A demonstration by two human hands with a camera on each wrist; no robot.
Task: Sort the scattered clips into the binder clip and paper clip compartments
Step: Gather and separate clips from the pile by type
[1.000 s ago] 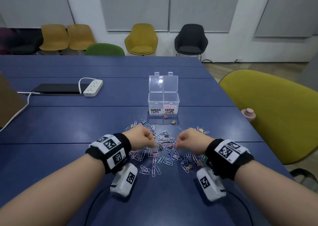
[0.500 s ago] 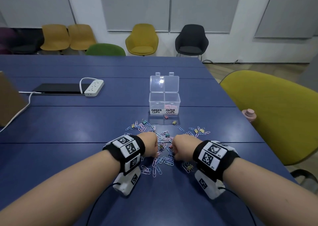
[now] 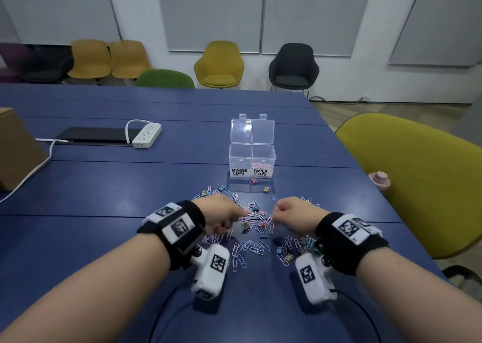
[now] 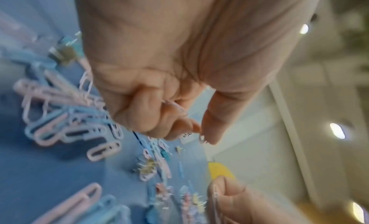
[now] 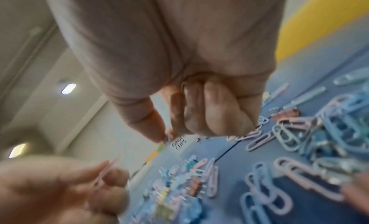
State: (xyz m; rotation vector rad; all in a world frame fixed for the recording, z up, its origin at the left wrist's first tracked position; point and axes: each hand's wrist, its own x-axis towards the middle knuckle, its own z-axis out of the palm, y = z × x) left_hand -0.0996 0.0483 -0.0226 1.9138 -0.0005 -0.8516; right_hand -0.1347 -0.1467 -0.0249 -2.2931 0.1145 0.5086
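Pink and blue paper clips lie mixed with small coloured binder clips on the blue table. Behind them stands a clear two-part box with its lids up. Its left compartment is labelled BINDER CLIPS. Its right compartment is labelled PAPER CLIPS and has pink clips in it. My left hand hovers over the pile's left side, its curled fingers holding a pink paper clip. My right hand is curled too, with a pale paper clip between thumb and forefinger.
A white power strip and a flat black device lie at the far left, beside a brown cardboard box. A yellow chair and a small pink object sit at the table's right edge.
Half a second ago both hands were lower in the pile and closer together. The right hand has since drawn back to the right, and both sit slightly higher.
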